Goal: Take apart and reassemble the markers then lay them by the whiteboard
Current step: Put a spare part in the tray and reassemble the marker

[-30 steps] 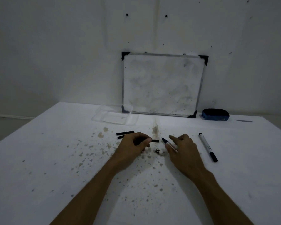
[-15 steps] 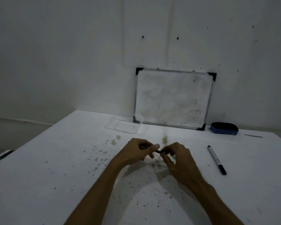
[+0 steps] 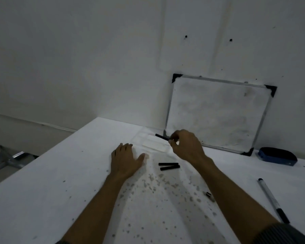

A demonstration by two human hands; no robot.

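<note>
My right hand (image 3: 186,146) is raised above the table and pinches a thin black marker stick (image 3: 161,137) that points left, over the clear plastic tray (image 3: 152,143). My left hand (image 3: 124,161) lies flat and open on the table, palm down, just left of the tray. Two more black sticks (image 3: 169,165) lie side by side between my forearms. A small marker part (image 3: 209,196) rests beside my right forearm. A whole white marker (image 3: 272,199) with a black cap lies at the right. The whiteboard (image 3: 218,113) leans against the wall behind.
A blue eraser (image 3: 277,156) sits right of the whiteboard. The white table (image 3: 42,191) is speckled with brown spots near its middle. Its left edge drops off to the floor, where some metal object (image 3: 16,158) shows.
The camera has swung to the left. My hands, joined together half a second ago, have parted: the right rose toward the tray with a black stick, the left went flat on the table.
</note>
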